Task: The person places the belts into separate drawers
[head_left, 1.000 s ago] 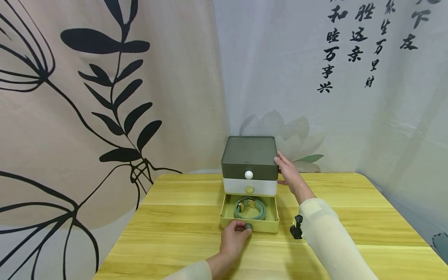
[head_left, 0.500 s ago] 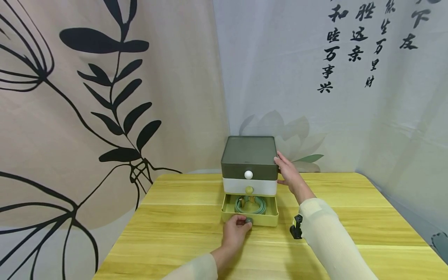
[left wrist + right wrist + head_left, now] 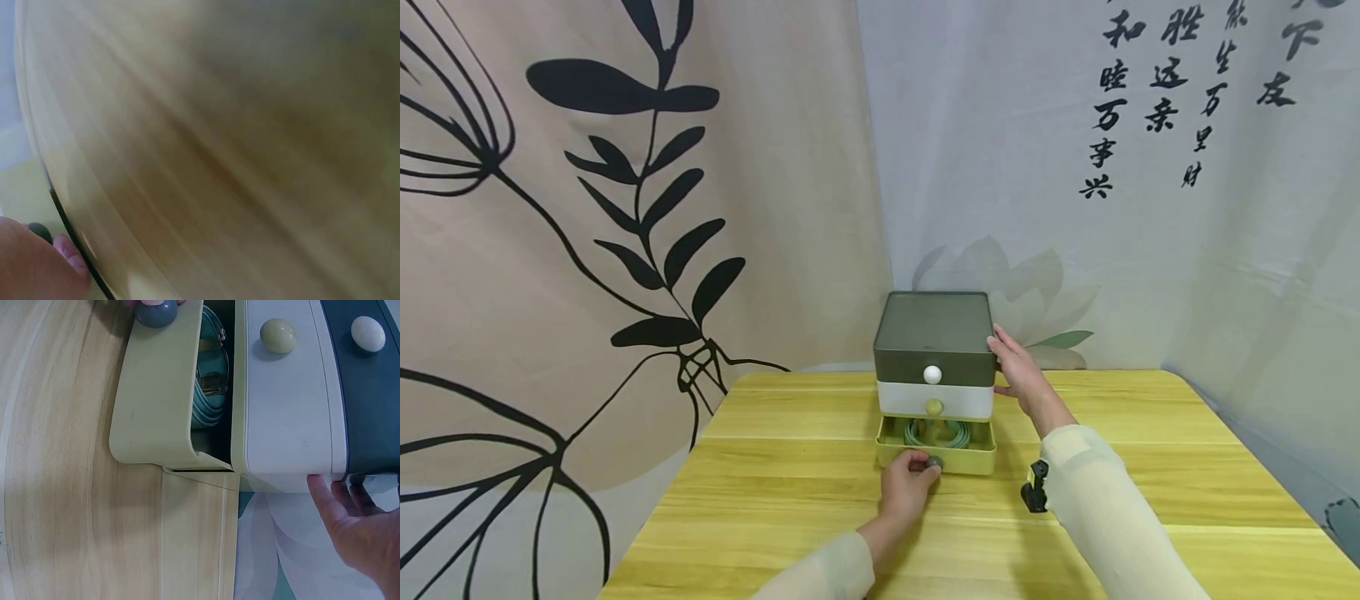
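A three-tier drawer box point(image 3: 934, 333) stands near the table's back edge, dark green over white over yellow-green. Its bottom drawer point(image 3: 895, 460) is part-way out. Inside lies a coiled green belt point(image 3: 211, 400) with gold-coloured metal fittings, partly hidden under the white tier. My left hand point(image 3: 904, 487) pinches the grey knob point(image 3: 157, 314) on that drawer's front. Against the box's right side rests my right hand point(image 3: 1021, 371), its fingers extended along the dark and white tiers and thumb near the top corner.
The yellow wood-grain table point(image 3: 775, 500) carries the box. Behind it hangs a printed cloth point(image 3: 805, 208) with dark plants and characters. The two upper drawers, with a white knob point(image 3: 932, 375) and a yellow-green knob point(image 3: 934, 407), are closed. A small black camera point(image 3: 1035, 487) sits at the right wrist.
The bottom drawer has slid inward, away from me, with my left hand on its knob. More of the belt is now covered. My right hand stays in place on the box's side.
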Demonstrator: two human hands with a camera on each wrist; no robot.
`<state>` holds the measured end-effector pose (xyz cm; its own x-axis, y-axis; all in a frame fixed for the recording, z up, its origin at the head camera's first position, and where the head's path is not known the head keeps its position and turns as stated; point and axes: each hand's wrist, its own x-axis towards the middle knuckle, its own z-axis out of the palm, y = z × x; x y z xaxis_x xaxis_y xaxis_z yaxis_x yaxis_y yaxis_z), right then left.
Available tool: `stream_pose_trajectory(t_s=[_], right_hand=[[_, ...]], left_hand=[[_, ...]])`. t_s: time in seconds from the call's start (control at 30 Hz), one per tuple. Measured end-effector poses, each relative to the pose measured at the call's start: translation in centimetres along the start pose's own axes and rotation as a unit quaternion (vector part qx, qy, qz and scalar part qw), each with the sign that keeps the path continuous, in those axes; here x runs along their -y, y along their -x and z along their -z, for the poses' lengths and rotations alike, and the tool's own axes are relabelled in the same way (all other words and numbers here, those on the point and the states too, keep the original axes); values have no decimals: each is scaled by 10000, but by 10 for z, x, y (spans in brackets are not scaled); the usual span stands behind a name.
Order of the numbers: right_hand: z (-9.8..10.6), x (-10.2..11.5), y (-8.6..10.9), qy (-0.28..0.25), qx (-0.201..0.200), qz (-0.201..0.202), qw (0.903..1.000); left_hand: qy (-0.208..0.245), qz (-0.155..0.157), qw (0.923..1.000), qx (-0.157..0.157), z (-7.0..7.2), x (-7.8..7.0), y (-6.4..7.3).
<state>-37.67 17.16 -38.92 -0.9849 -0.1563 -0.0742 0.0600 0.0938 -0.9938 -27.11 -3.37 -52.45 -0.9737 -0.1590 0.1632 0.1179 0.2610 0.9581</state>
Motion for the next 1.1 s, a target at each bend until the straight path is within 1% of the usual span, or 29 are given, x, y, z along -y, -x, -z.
stream_pose_trajectory(t_s=[0.23,0.4,0.57,0.83,1.1], right_hand=[[1,-1,-2,-45,-7,-24,10000],[2,-1,-3,-29,-1,-36,10000],[1,0,0,1,33,-13,10000],[1,0,1,41,37,-17,10000],[1,0,1,36,46,-10,10000]], left_hand=[[-270,-14,9996,-48,-2,3,-8],[-255,-101,9996,-115,-5,3,-12],[-274,-162,9994,-144,-7,6,-18],[-283,-45,9995,-166,-10,9,-28],[-324,-14,9991,-264,-12,8,-35]])
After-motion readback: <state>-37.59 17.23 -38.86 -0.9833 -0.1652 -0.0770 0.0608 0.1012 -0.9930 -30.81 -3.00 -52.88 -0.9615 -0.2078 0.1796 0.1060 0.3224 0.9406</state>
